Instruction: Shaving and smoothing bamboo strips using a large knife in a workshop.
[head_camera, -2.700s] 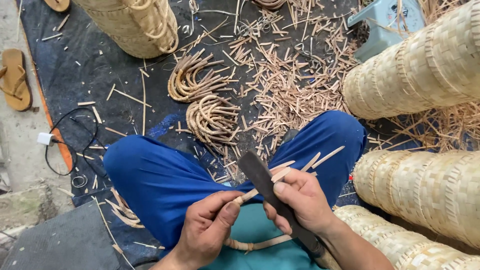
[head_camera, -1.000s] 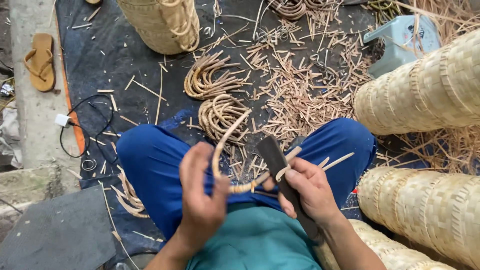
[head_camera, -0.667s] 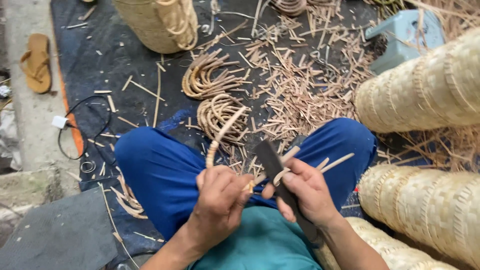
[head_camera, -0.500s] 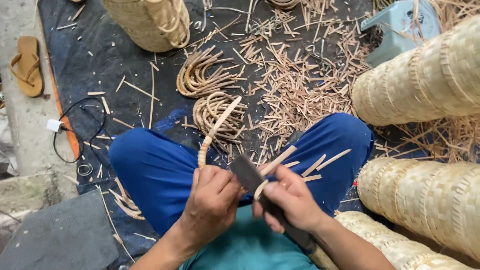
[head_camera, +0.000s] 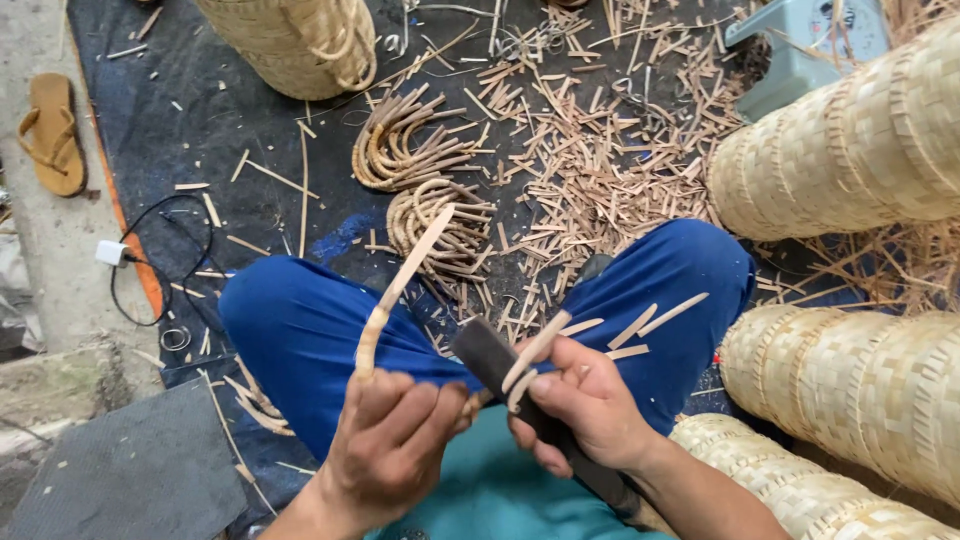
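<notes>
My left hand (head_camera: 390, 440) grips a curved rattan strip (head_camera: 395, 292) that bends up and away over my blue-trousered knee. My right hand (head_camera: 585, 405) holds a dark broad knife (head_camera: 485, 352) by its handle, blade pointing up-left toward the strip's near end. A thin shaving (head_camera: 535, 350) curls over my right fingers. Both hands sit close together above my lap, almost touching.
Two piles of bent rattan pieces (head_camera: 415, 150) lie on the dark mat (head_camera: 250, 120) ahead, amid scattered shavings (head_camera: 600, 170). Stacked woven baskets (head_camera: 850, 150) stand at right, another basket (head_camera: 300, 40) at top. A sandal (head_camera: 52, 130) and cable (head_camera: 150, 260) lie at left.
My left hand turned the curved strip and brought it back against the knife. The right hand with the knife shifted slightly; the view moved a little.
</notes>
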